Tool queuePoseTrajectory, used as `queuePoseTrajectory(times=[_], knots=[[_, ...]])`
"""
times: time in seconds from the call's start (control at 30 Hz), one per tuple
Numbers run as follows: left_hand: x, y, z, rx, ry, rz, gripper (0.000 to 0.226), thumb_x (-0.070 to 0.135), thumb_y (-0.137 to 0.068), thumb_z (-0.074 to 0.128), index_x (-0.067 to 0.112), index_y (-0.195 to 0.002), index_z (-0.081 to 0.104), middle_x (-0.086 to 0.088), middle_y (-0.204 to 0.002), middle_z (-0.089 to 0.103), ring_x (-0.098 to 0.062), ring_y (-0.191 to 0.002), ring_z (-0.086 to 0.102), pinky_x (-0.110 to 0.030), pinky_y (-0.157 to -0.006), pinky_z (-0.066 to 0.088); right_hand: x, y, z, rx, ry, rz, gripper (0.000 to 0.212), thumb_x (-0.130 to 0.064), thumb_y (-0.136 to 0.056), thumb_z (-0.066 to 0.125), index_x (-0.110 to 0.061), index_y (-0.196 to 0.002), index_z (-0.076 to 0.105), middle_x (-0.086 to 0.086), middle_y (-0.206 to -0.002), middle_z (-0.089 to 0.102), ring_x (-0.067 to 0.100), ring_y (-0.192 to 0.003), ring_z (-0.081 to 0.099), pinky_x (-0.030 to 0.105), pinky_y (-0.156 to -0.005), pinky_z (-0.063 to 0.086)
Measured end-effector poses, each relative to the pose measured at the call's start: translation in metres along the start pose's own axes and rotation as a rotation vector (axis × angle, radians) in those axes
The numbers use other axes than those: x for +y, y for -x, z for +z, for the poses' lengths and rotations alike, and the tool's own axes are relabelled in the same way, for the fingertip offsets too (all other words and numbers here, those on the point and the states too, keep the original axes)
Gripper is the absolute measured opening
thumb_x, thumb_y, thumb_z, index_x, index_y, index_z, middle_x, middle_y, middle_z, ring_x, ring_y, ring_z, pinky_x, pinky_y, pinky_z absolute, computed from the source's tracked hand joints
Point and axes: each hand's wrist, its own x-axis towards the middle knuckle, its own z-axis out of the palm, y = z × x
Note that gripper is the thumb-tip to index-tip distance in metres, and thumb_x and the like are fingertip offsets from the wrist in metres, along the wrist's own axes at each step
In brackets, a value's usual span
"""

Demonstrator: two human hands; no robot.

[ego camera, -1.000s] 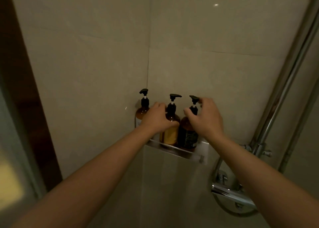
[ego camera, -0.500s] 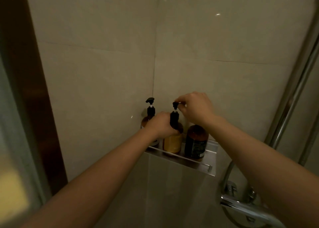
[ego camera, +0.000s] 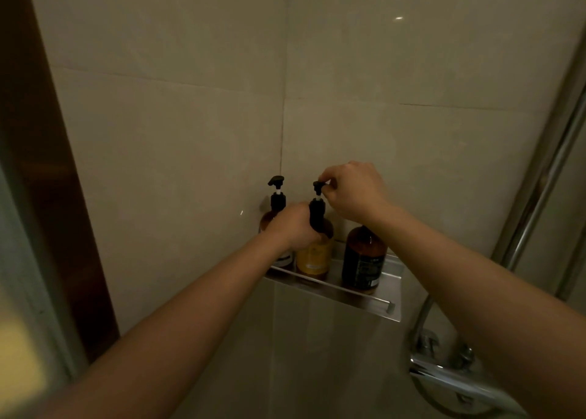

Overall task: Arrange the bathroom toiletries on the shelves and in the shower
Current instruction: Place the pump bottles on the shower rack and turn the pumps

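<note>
Left hand (ego camera: 296,227) is clamped round the yellow bottle (ego camera: 314,257) mid-shelf (ego camera: 364,299) to steady it while right hand (ego camera: 352,193) pinches its pump head (ego camera: 318,185), probably turning the nozzle.

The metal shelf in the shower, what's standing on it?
Three pump bottles stand on the metal shelf: a yellow bottle, a dark bottle whose pump the right hand hides, and a brown bottle mostly covered by the left hand.
</note>
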Motion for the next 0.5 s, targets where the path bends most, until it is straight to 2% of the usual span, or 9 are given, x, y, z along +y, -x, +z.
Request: queuePoseTrajectory(times=[0.13, 0.27, 0.4, 0.5], knots=[[-0.005, -0.002, -0.005, -0.031, -0.011, 0.021, 0.021, 0.038, -0.075, 0.071, 0.026, -0.084, 0.056, 0.002, -0.077, 0.060, -0.011, -0.067, 0.058, -0.025, -0.052, 0.036, -0.002, 0.000, -0.004, -0.032, -0.064, -0.030, 0.040, -0.026, -0.094, 0.054, -0.030, -0.133, 0.060, -0.003, -0.103, 0.073, 0.021, -0.103, 0.061, 0.040, -0.094, 0.045], [-0.005, 0.001, -0.005, -0.062, 0.073, 0.069, 0.021, 0.033, -0.075, 0.067, 0.019, -0.087, 0.059, -0.003, -0.078, 0.060, -0.013, -0.066, 0.057, -0.026, -0.053, 0.039, -0.003, -0.001, -0.005, -0.096, -0.095, -0.033, 0.041, -0.024, -0.091, 0.051, -0.030, -0.130, 0.063, 0.000, -0.116, 0.071, 0.021, -0.106, 0.062, 0.040, -0.095, 0.046], [-0.008, 0.001, -0.007, -0.099, 0.115, 0.084, 0.026, 0.030, -0.078, 0.068, 0.017, -0.099, 0.060, -0.008, -0.087, 0.063, -0.022, -0.078, 0.061, -0.033, -0.062, 0.047, -0.003, -0.004, -0.006, -0.155, -0.102, -0.048, 0.047, -0.018, -0.084, 0.054, -0.027, -0.129, 0.064, 0.004, -0.118, 0.070, 0.023, -0.107, 0.062, 0.038, -0.092, 0.050], [-0.013, -0.002, -0.010, -0.095, 0.024, 0.020, 0.036, 0.036, -0.078, 0.074, 0.022, -0.106, 0.057, 0.001, -0.090, 0.063, -0.018, -0.082, 0.060, -0.031, -0.062, 0.045, -0.002, -0.008, -0.007, -0.201, -0.132, -0.051, 0.050, -0.011, -0.082, 0.054, -0.022, -0.130, 0.063, 0.007, -0.117, 0.070, 0.024, -0.103, 0.063, 0.032, -0.084, 0.051]])
